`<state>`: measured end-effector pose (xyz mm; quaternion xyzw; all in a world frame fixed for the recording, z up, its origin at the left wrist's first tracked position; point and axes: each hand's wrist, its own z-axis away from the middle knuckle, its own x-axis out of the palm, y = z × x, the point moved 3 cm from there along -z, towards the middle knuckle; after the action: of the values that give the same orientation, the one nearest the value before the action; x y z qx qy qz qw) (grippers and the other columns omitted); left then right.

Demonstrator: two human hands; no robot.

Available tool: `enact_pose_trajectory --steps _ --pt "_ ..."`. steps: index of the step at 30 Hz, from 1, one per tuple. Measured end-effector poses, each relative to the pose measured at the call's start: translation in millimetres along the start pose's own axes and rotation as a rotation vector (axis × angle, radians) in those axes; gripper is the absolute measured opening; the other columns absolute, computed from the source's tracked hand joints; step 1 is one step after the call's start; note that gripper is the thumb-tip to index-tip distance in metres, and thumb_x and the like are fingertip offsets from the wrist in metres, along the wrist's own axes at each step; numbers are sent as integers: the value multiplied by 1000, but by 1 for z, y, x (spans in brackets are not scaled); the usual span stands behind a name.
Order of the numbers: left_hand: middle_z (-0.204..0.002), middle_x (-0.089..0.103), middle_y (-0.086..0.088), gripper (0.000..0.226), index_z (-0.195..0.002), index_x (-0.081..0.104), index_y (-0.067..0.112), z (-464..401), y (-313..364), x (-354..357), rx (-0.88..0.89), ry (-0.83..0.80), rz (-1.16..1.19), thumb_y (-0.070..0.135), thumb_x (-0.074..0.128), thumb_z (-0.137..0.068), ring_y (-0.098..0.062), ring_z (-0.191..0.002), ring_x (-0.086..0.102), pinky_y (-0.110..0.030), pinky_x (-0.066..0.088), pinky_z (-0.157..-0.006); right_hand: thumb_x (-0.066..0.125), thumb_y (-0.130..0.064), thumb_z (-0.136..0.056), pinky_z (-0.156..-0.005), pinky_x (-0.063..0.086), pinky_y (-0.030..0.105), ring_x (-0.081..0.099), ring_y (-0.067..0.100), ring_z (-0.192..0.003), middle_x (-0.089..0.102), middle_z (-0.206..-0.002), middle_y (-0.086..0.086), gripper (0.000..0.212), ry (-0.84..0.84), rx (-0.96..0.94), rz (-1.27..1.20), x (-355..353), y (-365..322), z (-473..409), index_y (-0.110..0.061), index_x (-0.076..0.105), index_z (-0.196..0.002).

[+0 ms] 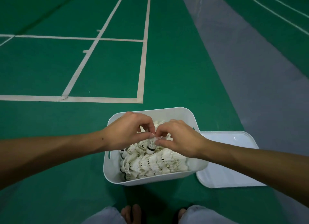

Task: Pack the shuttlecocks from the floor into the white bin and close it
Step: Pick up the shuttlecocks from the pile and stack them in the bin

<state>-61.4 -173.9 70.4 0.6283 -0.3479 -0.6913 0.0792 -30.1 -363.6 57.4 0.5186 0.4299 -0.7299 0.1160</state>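
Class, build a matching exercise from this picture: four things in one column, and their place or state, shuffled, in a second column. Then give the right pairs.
Things
1. white plastic bin
2. flat white lid
3. white feathered shuttlecocks
4. left hand and right hand

Place or state
A. lying on the floor to the right of the bin
B. heaped inside the bin
C. open, standing on the green court floor
D. fingertips meeting over the bin on one shuttlecock

Pairs: 1-C, 2-A, 3-B, 4-D
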Motion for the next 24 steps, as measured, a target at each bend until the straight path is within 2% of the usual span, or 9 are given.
enact_pose_trajectory --steps 2,5,9,11,14,17,20,22,24 --pt "-101 71 21 12 -105 71 27 1 -3 1 -31 38 25 32 75 -95 1 -93 67 -22 56 -80 70 -45 -95 -82 56 40 67 10 -89 74 -95 -13 13 23 61 -4 -2 5 3 -32 70 -97" --pt "-118 67 20 25 -120 64 31 2 -18 4 -121 34 -43 38 71 -97 1 -105 64 -29 57 -89 67 -37 -98 -74 55 32 68 14 -84 74 -94 -8 11 160 258 65 -12 28 6 -28 70 -100" --pt "-146 58 1 59 -147 48 21 -3 -45 17 -314 -190 -199 44 69 -97 -16 -129 55 -32 47 -107 62 -31 -99 -68 59 37 67 24 -74 71 -83 2 18 272 459 206 -18 62 2 -16 69 -93" --pt "-151 52 -6 73 -155 37 17 -5 -52 28 -374 -296 -218 46 68 -97 -22 -134 52 -35 45 -110 60 -24 -98 -65 61 41 67 28 -68 70 -76 7 20 284 498 265 -10 70 -4 -10 69 -87" --pt "-155 47 -11 79 -160 29 14 -11 -59 43 -401 -361 -215 44 67 -97 -26 -135 51 -36 45 -111 57 -11 -96 -60 60 41 63 29 -61 62 -68 9 20 264 541 283 8 77 -15 -6 63 -77" --pt "-158 44 -11 79 -161 28 14 -14 -64 53 -396 -368 -239 41 66 -97 -27 -138 50 -36 44 -113 58 -7 -96 -59 61 43 64 28 -60 63 -66 8 21 279 559 182 26 87 -28 -6 62 -75" --pt "-158 44 -9 76 -160 31 16 -13 -69 58 -385 -350 -263 41 66 -97 -27 -133 55 -39 48 -110 67 -15 -98 -62 61 39 69 22 -63 69 -69 4 20 272 567 -65 38 97 -39 -10 68 -78" --pt "-158 45 -8 73 -158 33 17 -12 -74 60 -385 -333 -273 41 65 -96 -26 -131 57 -41 49 -109 71 -18 -98 -68 62 38 72 21 -72 73 -76 3 17 215 594 -260 44 100 -46 -14 71 -81" --pt "-157 47 -6 70 -156 36 17 -10 -77 61 -393 -317 -284 40 64 -96 -25 -130 58 -42 48 -109 72 -21 -97 -75 63 43 72 22 -78 74 -79 2 16 185 616 -295 51 106 -54 -19 71 -81"
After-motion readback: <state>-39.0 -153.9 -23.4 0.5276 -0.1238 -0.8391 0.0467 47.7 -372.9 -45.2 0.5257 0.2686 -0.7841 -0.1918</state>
